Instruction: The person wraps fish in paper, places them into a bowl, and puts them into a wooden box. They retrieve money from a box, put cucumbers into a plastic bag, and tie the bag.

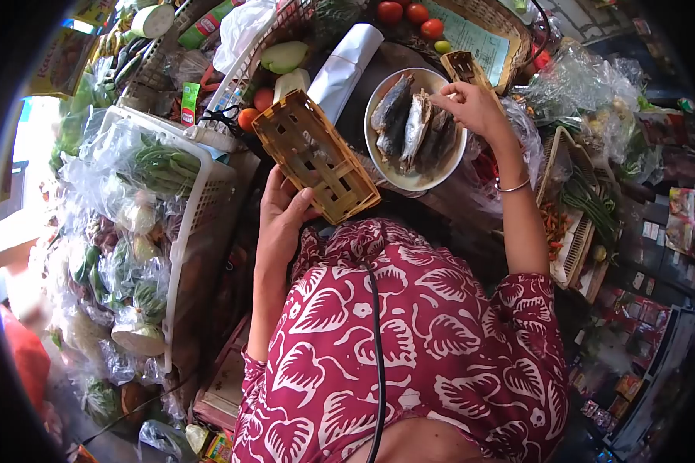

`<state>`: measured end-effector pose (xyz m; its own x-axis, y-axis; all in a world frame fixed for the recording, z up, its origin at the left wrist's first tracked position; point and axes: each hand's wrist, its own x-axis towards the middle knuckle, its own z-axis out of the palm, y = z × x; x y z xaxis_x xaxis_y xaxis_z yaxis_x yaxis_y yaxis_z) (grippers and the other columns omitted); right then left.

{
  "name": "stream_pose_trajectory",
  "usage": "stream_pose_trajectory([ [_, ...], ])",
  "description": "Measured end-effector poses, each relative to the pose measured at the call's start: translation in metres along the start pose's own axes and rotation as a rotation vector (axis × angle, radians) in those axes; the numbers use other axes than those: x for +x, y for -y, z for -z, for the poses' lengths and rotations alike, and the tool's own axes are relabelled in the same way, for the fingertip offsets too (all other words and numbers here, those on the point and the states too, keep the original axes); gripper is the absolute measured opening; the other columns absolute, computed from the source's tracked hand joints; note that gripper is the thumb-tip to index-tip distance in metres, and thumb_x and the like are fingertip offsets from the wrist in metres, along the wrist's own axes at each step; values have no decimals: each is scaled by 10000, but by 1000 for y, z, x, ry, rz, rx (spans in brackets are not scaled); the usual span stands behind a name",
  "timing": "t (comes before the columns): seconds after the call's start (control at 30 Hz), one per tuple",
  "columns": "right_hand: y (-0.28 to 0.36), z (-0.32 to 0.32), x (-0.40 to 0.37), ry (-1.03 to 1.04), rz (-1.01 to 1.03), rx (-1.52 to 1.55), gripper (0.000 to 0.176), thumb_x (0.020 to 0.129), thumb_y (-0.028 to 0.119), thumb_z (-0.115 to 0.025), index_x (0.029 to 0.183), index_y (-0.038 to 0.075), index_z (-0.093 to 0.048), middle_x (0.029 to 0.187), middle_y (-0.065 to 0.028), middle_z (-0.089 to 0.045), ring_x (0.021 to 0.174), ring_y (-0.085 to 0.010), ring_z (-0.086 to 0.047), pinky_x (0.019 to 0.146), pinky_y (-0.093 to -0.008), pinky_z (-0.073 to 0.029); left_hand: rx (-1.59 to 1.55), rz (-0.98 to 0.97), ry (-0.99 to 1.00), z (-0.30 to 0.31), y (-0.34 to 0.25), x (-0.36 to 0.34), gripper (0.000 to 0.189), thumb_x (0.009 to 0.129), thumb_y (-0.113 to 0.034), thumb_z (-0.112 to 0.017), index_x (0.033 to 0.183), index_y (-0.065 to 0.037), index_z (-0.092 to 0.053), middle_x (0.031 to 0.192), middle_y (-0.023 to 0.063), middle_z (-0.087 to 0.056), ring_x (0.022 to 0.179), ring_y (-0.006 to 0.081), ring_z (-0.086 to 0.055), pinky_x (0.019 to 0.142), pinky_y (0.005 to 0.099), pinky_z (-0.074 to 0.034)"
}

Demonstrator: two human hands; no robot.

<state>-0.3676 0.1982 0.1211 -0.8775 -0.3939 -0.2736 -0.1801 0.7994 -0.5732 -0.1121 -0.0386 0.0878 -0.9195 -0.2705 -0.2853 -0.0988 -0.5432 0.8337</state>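
My left hand grips a small rectangular woven bamboo basket at its lower left edge, thumb on the rim. Gaps in the weave show, and no fish lies in it. A white bowl with several silvery-dark fish stands just right of the basket. Over the bowl's upper right rim reaches my right hand, its fingertips pinched at the upper end of a pale silver fish. A darker fish lies to the left of it. Another bamboo basket sits behind my right hand.
A rolled white paper lies behind the held basket. Tomatoes and a green paper are at the back. On the left stands a white crate beside bagged vegetables; a basket of chillies and green beans is on the right.
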Motion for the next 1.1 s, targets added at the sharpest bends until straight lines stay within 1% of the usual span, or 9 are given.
stream_pose_trajectory([
  [0.07, 10, -11, -1, -82, 68, -207, 560, 721, 486, -685, 965, -14, -622, 665, -43, -561, 619, -129, -546, 590, -263, -440, 4, 8, 26, 2, 0, 2, 542, 856, -114, -579, 1335, -99, -326, 1170, 69, -542, 1022, 144, -556, 729, 229, -482],
  [0.2, 29, -26, -7, -119, 67, -372, 705, 619, 603, -690, 1018, 26, -623, 849, -127, -632, 790, -254, -610, 715, -336, -469, 32, 26, 74, -1, -2, 9, 535, 854, -103, -579, 1328, -99, -333, 1168, 62, -538, 1020, 132, -553, 731, 227, -483],
  [0.33, 33, -33, -13, -162, 40, -313, 643, 609, 516, -719, 998, 31, -556, 1024, -179, -612, 977, -323, -584, 822, -384, -454, 57, 18, 120, -3, -1, 19, 533, 848, -108, -593, 1317, -97, -341, 1157, 57, -535, 1013, 131, -553, 729, 237, -499],
  [0.4, 29, -37, -12, -193, 80, -287, 643, 604, 447, -743, 1044, 44, -503, 1018, -187, -607, 940, -330, -590, 810, -389, -457, 63, 18, 113, -4, -1, 23, 548, 843, -122, -607, 1319, -95, -337, 1149, 61, -535, 1005, 133, -553, 732, 248, -508],
  [0.47, 31, -33, -16, -139, 127, -156, 651, 609, 405, -756, 1074, 38, -487, 1028, -186, -605, 928, -325, -596, 801, -383, -462, 87, 26, 182, -6, -3, 26, 566, 842, -133, -616, 1327, -92, -326, 1150, 71, -532, 1001, 136, -552, 738, 253, -509],
  [0.6, 18, -26, -13, -7, 247, 268, 561, 661, 177, -781, 1092, -18, -480, 895, -100, -591, 787, -157, -568, 697, -279, -468, 77, 28, 206, -6, 2, 32, 621, 835, -160, -636, 1351, -91, -298, 1147, 89, -530, 1010, 154, -546, 751, 279, -513],
  [0.73, 42, 4, -18, 193, 251, 650, 510, 708, 130, -748, 1118, 4, -472, 906, -67, -594, 840, -146, -581, 710, -241, -469, 65, 25, 255, -10, 5, 33, 597, 842, -182, -628, 1339, -99, -309, 1187, 84, -508, 1056, 168, -529, 793, 308, -512],
  [1.0, 112, -39, -14, 470, 568, 197, 522, 681, 134, -747, 1108, 27, -466, 911, -71, -571, 860, -137, -566, 730, -273, -468, -6, -5, 226, -31, 16, 27, 663, 825, -180, -653, 1364, -107, -275, 1187, 103, -492, 1036, 195, -530, 802, 331, -506],
  [1.1, 128, -30, -24, 358, 608, 50, 480, 748, 200, -686, 1139, 6, -486, 927, -125, -602, 731, -174, -617, 658, -299, -489, -22, -33, 188, -30, 24, 20, 644, 832, -167, -640, 1363, -105, -281, 1177, 81, -507, 1021, 168, -536, 783, 298, -502],
])
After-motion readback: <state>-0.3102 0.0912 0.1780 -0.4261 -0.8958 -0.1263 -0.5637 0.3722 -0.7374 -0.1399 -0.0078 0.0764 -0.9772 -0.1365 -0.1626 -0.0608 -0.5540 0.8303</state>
